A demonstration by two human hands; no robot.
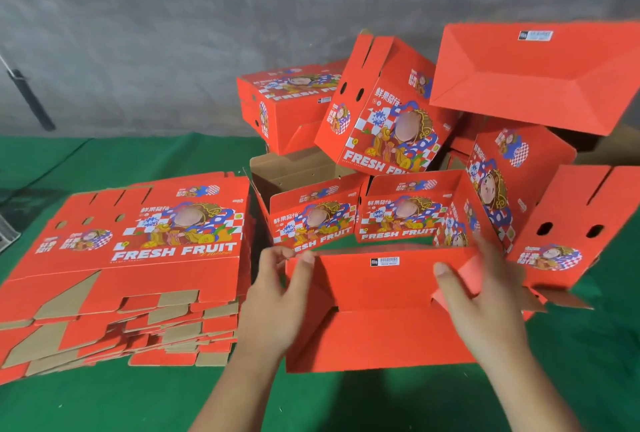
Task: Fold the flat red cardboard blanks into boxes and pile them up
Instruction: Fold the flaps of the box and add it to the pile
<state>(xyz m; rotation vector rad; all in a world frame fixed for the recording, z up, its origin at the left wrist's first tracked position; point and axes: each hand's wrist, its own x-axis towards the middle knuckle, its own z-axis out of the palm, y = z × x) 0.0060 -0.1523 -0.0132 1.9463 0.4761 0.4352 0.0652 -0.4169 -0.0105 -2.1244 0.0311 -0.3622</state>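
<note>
A half-folded red box (377, 324) lies bottom-up in front of me, its plain red flaps and a small barcode label facing up. My left hand (277, 296) grips its left end, thumb and fingers curled over the top left corner. My right hand (485, 296) holds the right end, thumb pressed on the bottom panel and fingers wrapped behind a folded-in side flap. To the left lies a stack of flat red blanks (131, 258) printed FRESH FRUIT. Behind stands a loose pile of folded boxes (391, 127).
Everything sits on a green mat (138, 404) on the floor. A grey concrete wall (173, 33) rises behind the pile. One folded box (540, 75) lies bottom-up on top at the right. A dark pole (31, 99) leans against the wall at far left.
</note>
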